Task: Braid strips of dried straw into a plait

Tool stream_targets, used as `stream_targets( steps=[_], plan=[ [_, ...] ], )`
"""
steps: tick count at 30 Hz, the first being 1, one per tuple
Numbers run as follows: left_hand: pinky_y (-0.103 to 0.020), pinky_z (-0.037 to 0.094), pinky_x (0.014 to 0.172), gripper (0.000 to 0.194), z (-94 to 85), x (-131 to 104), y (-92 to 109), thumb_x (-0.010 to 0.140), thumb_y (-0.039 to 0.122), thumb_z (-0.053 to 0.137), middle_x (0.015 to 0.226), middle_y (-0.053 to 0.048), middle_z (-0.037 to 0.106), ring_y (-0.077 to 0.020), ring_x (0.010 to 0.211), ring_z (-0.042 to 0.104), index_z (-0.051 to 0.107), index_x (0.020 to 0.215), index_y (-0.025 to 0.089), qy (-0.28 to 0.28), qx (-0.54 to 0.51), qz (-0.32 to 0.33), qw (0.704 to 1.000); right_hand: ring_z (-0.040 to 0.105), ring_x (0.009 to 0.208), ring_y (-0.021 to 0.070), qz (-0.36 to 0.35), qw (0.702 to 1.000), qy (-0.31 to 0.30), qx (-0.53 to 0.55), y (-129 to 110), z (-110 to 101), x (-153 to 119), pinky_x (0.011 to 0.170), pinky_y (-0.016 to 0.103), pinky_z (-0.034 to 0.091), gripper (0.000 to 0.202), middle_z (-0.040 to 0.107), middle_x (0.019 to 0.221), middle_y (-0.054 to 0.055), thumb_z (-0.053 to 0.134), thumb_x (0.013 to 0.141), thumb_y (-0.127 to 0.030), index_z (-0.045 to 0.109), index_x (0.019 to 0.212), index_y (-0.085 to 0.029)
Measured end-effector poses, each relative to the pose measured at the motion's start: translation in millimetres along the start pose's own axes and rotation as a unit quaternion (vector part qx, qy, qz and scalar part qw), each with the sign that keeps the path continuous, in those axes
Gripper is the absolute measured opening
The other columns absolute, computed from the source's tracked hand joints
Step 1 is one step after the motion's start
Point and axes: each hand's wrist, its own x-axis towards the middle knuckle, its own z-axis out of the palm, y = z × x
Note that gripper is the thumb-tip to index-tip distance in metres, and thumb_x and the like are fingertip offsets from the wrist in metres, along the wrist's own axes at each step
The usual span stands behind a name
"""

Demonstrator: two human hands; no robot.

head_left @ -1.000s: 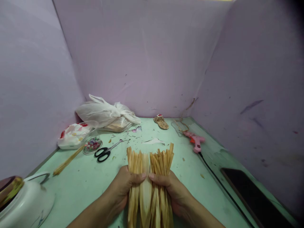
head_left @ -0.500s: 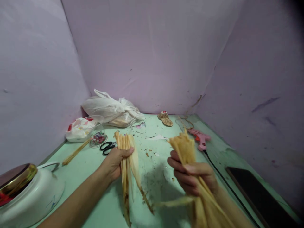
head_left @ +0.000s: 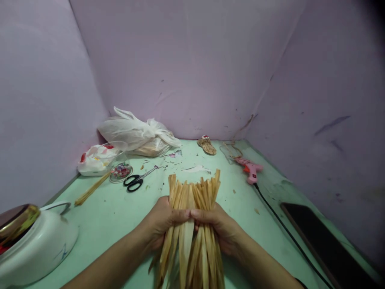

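Note:
A bundle of dried corn husk strips (head_left: pixel 189 237) fans out in front of me, its cut ends up and its long tails hanging toward me. My left hand (head_left: pixel 165 220) is closed round the left part, thumb across the front. On the right part my right hand (head_left: pixel 219 224) is closed in the same way, and the two thumb tips meet in the middle. The fingers behind the strips are mostly hidden. Beyond the left hand lie black-handled scissors (head_left: pixel 135 182), slightly spread.
Left of the scissors are a clear dish of beads (head_left: pixel 120 171), a tied strand bundle (head_left: pixel 92 188) and a white pot (head_left: pixel 45 245). Behind stand a white plastic bag (head_left: pixel 141 134) and a small woven slipper (head_left: pixel 207 145). A pink glue gun (head_left: pixel 251 168) and dark phone (head_left: pixel 319 241) lie right.
Both hands have come together in the middle, joining two separate bunches of husk into one wide bundle. The scissors, partly covered before, now show fully.

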Motion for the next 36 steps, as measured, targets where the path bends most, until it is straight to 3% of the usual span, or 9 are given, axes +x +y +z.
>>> stream_targets(
  steps=[5, 11, 17, 22, 26, 31, 36],
  plan=[
    [-0.039, 0.050, 0.070, 0.051, -4.1, 2.3, -4.4, 0.052, 0.012, 0.077, 0.077, -0.015, 0.069, -0.0264, 0.071, 0.064, 0.063, 0.100, 0.003, 0.022, -0.019, -0.005, 1.000, 0.063, 0.065, 0.0219, -0.019, 0.999, -0.017, -0.023, -1.5, 0.5, -3.5, 0.065, 0.036, 0.050, 0.045, 0.068, 0.073, 0.007, 0.075, 0.050, -0.014, 0.063, 0.093, -0.010],
    [-0.044, 0.048, 0.075, 0.050, -7.9, 5.2, -3.2, 0.051, 0.000, 0.068, 0.077, -0.016, 0.069, -0.0277, 0.073, 0.065, 0.063, 0.100, 0.003, 0.046, -0.057, -0.034, 0.997, 0.065, 0.075, 0.0251, -0.022, 0.999, -0.023, -0.012, -6.0, -4.1, -0.4, 0.077, 0.040, 0.048, 0.044, 0.070, 0.081, 0.011, 0.070, 0.053, -0.010, 0.062, 0.097, -0.009],
    [-0.047, 0.048, 0.073, 0.045, -6.2, 5.7, -1.8, 0.052, 0.002, 0.065, 0.072, -0.016, 0.069, -0.0286, 0.068, 0.065, 0.064, 0.097, 0.002, 0.055, -0.080, -0.036, 0.995, 0.065, 0.075, 0.0266, -0.021, 1.000, -0.017, -0.001, -5.9, -1.6, -1.5, 0.076, 0.042, 0.048, 0.046, 0.070, 0.083, 0.012, 0.069, 0.054, -0.011, 0.061, 0.100, -0.008],
    [-0.044, 0.049, 0.070, 0.045, -0.5, 4.1, -3.2, 0.050, 0.007, 0.071, 0.075, -0.018, 0.069, -0.0298, 0.069, 0.064, 0.065, 0.095, 0.001, 0.078, -0.037, 0.014, 0.996, 0.065, 0.079, 0.0276, -0.035, 0.998, -0.049, -0.010, -3.2, 0.8, -3.7, 0.077, 0.042, 0.047, 0.049, 0.069, 0.088, 0.014, 0.073, 0.055, -0.017, 0.060, 0.102, -0.008],
    [-0.041, 0.049, 0.064, 0.050, 4.6, 2.1, -5.0, 0.047, 0.012, 0.076, 0.071, -0.017, 0.069, -0.0286, 0.064, 0.063, 0.065, 0.095, 0.000, 0.106, -0.010, 0.023, 0.994, 0.064, 0.084, 0.0268, -0.038, 0.998, -0.041, -0.043, -1.7, 2.1, -4.1, 0.080, 0.039, 0.047, 0.053, 0.069, 0.090, 0.013, 0.077, 0.051, -0.018, 0.061, 0.101, -0.009],
    [-0.033, 0.048, 0.056, 0.047, 0.3, 1.5, -5.7, 0.046, 0.016, 0.079, 0.068, -0.013, 0.068, -0.0213, 0.057, 0.061, 0.067, 0.090, 0.003, 0.078, -0.021, 0.011, 0.997, 0.066, 0.069, 0.0263, -0.017, 0.997, -0.059, -0.037, -2.0, 0.9, -3.3, 0.071, 0.041, 0.050, 0.051, 0.070, 0.078, 0.013, 0.075, 0.053, -0.018, 0.061, 0.101, -0.007],
    [-0.025, 0.045, 0.050, 0.039, -3.4, 4.1, -6.8, 0.047, 0.021, 0.080, 0.063, -0.009, 0.065, -0.0173, 0.054, 0.059, 0.068, 0.080, 0.004, 0.088, -0.007, 0.023, 0.996, 0.065, 0.063, 0.0259, -0.019, 0.997, -0.056, -0.042, -1.3, 2.0, -3.4, 0.067, 0.042, 0.051, 0.046, 0.070, 0.071, 0.011, 0.070, 0.057, -0.015, 0.062, 0.101, -0.007]
  ],
)
